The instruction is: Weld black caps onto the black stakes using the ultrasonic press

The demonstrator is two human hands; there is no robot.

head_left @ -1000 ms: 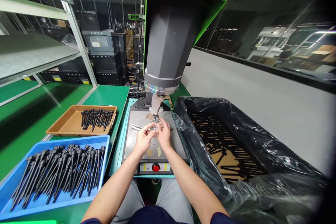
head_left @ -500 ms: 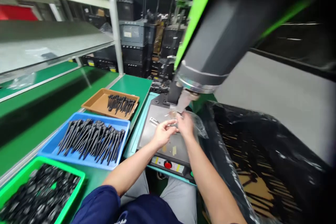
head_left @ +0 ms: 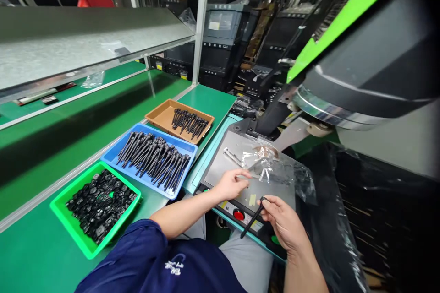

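Note:
My right hand [head_left: 286, 222] pinches a slim black ribbed rod with a wider head [head_left: 251, 224], by its head end. The rod slants down toward my lap, over the front edge of the machine base. Over the grey metal plate [head_left: 218, 168] is my left hand [head_left: 233, 185], its index finger and thumb slightly apart with nothing visible between them. A clear plastic sheet [head_left: 264, 171] covers the back of the plate below the machine's tip. A small silver bar [head_left: 233, 156] lies on the plate beyond my left hand.
A blue tray [head_left: 112, 152] and a brown tray [head_left: 161, 116] hold similar black rods. Nearer, a green tray [head_left: 65, 217] contains small black parts. The dark machine head [head_left: 364, 82] overhangs at right. A red button [head_left: 238, 214] sits on the base front. Black plastic lining [head_left: 323, 219] is at right.
My right hand has come back from beneath the machine tip toward my lap, with the black rod now visible in it. My hands have separated. The view has swung left.

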